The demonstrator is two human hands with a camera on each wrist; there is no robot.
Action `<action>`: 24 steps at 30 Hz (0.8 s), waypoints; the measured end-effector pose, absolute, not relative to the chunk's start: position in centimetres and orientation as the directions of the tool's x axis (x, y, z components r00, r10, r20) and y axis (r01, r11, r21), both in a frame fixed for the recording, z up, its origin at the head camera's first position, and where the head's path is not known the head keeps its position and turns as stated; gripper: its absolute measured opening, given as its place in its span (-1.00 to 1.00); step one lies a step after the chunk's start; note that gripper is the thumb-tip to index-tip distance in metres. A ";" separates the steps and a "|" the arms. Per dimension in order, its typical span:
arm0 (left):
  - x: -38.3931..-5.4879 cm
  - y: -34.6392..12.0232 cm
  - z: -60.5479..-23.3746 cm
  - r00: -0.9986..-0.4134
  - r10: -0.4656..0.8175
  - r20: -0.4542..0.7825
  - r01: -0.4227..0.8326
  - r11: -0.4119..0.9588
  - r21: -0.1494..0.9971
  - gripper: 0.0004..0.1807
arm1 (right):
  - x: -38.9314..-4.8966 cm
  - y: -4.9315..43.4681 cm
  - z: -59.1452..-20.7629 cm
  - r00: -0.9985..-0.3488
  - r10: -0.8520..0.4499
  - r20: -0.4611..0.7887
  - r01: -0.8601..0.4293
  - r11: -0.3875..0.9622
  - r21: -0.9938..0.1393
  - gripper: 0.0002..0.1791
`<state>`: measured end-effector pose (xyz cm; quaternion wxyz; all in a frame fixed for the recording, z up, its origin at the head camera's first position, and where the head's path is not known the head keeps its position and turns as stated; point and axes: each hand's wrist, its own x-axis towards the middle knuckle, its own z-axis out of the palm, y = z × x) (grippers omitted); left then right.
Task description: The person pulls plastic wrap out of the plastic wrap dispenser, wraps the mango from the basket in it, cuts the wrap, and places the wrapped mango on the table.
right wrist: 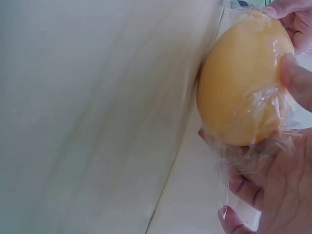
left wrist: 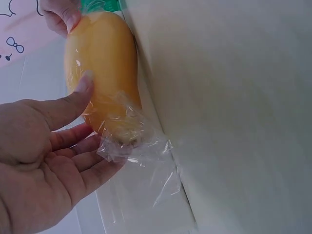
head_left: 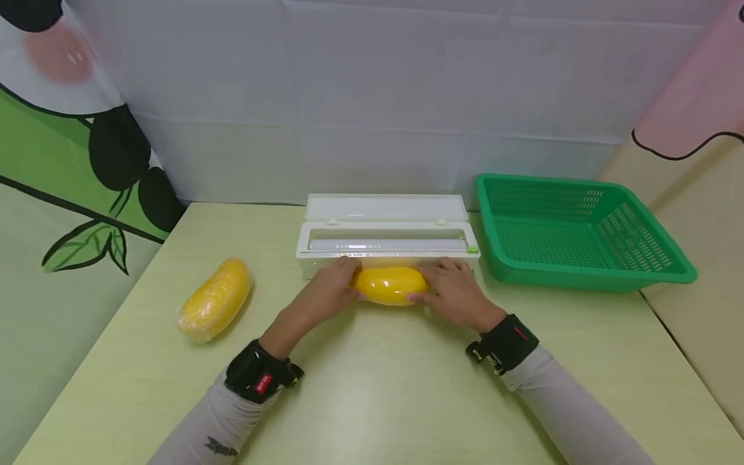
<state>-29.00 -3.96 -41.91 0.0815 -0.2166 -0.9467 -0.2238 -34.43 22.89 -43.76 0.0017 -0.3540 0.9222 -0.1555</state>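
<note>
In the head view a yellow mango point(head_left: 391, 285) lies crosswise between both hands, just in front of a white cling film dispenser point(head_left: 388, 244) with its lid raised. Clear cling film point(left wrist: 141, 146) wraps the mango and hangs loose past its end in the left wrist view. My left hand point(head_left: 332, 284) holds one end, thumb on top and fingers beneath. At the other end my right hand point(head_left: 456, 292) grips it the same way, with crumpled film point(right wrist: 265, 109) between the palm and the fruit.
A second mango point(head_left: 215, 300), wrapped in film, lies on the table point(head_left: 372, 400) at the left. To the right of the dispenser stands a green plastic basket point(head_left: 587, 274). A pale cloth backdrop point(head_left: 383, 97) rises behind the table.
</note>
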 end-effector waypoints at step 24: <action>-30.1 -4.4 -42.0 -0.950 0.305 0.070 0.296 0.803 0.517 -0.63 | -35.0 22.4 -43.8 -0.792 -0.608 0.059 -0.574 0.706 -0.415 -0.43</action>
